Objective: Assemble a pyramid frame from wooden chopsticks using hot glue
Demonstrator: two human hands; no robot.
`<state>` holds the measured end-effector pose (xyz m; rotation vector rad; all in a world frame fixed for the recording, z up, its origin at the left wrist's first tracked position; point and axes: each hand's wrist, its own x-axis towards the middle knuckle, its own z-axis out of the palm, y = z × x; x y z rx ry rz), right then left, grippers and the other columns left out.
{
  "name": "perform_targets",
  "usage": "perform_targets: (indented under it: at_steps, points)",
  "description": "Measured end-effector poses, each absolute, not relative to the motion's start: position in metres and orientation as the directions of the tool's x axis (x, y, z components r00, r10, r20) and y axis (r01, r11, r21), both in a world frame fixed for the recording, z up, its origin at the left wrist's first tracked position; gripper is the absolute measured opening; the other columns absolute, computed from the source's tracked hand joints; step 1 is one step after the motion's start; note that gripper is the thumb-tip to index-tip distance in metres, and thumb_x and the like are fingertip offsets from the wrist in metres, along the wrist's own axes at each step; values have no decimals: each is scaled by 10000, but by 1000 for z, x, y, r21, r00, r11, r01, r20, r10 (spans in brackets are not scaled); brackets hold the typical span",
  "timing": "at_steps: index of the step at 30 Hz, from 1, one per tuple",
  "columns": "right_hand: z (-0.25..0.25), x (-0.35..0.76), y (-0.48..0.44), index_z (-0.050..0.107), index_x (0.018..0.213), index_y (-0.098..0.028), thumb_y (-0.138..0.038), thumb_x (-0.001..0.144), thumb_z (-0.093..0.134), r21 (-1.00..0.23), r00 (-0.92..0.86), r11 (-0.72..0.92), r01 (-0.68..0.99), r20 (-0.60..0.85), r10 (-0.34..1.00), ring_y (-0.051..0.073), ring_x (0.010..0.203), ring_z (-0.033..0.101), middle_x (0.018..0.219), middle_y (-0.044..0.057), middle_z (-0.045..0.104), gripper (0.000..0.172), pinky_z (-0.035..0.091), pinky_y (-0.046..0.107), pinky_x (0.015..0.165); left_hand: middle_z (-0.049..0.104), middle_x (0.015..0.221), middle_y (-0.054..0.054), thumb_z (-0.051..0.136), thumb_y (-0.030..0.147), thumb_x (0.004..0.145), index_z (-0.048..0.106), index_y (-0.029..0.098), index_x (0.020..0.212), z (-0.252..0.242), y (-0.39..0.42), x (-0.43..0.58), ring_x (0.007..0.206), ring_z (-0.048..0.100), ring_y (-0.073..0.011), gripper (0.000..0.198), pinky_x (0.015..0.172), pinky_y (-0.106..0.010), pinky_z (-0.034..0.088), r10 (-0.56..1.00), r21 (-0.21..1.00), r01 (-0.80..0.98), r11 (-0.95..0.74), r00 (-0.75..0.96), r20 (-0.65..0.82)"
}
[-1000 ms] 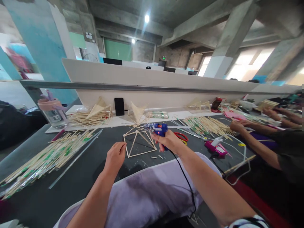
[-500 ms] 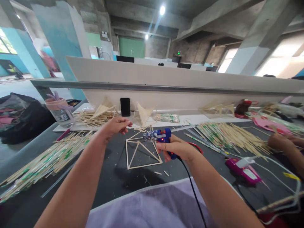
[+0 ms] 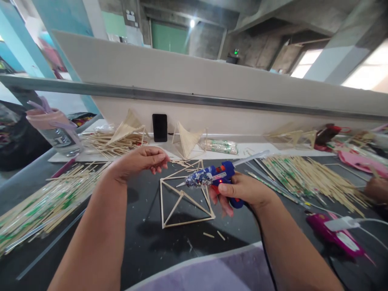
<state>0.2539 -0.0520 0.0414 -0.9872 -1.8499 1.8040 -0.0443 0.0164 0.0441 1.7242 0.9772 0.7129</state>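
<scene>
Partly, the right hand [image 3: 246, 189] hides the glue gun [image 3: 206, 177] it grips; whether the left hand [image 3: 144, 159] holds anything is unclear.

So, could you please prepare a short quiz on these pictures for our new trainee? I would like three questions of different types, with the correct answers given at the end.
1. Which of the person's hands holds the blue glue gun?
2. True or false: the black phone stands upright.
3. Which of these is nearest to the nozzle of the glue gun?
a) the stick frame
b) the bottle with the pink top
c) the purple cloth

Key:
1. The right hand.
2. True.
3. a
</scene>
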Motion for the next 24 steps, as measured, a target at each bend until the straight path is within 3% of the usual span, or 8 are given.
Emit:
perform_targets:
  at_steps: [4,10,15,19,24]
  points:
    - [48,261,-57,593,764,-135,-567,745,578,-978,-632,15,208,-123,765,112,467,589,683,28,599,433,456,222,463,658,703,-47,587,400,754,689,159,789,56,6,-40,575,574,-123,265,496,-208,461,871,905,360,-227,492,22]
    - [61,268,-74,583,736,-176,-516,774,578,-927,-568,136,350,-95,818,125,501,588,627,28,589,342,452,223,456,619,634,-14,627,292,719,695,172,727,74,-18,-26,582,579,-137,139,516,-213,450,855,841,438,-317,516,54]
    - [66,257,-81,564,686,-216,-519,783,559,-865,-557,239,440,-54,829,117,476,538,537,6,545,318,405,210,416,630,687,6,560,323,765,691,205,759,80,-27,-23,660,576,-151,177,555,-200,426,833,676,593,-438,551,56]
    - [61,251,-84,566,712,-230,-517,776,574,-871,-540,225,436,-54,840,114,462,523,521,-5,522,294,382,202,390,653,770,12,492,364,808,691,229,850,82,-29,-23,723,588,-155,244,622,-207,435,808,525,647,-553,570,149]
    - [61,250,-86,589,841,-196,-541,768,575,-837,-513,158,524,-163,843,111,483,531,544,-22,508,353,398,199,425,677,865,10,451,346,841,678,232,923,90,-36,-22,784,598,-149,267,694,-221,443,778,458,655,-601,610,148]
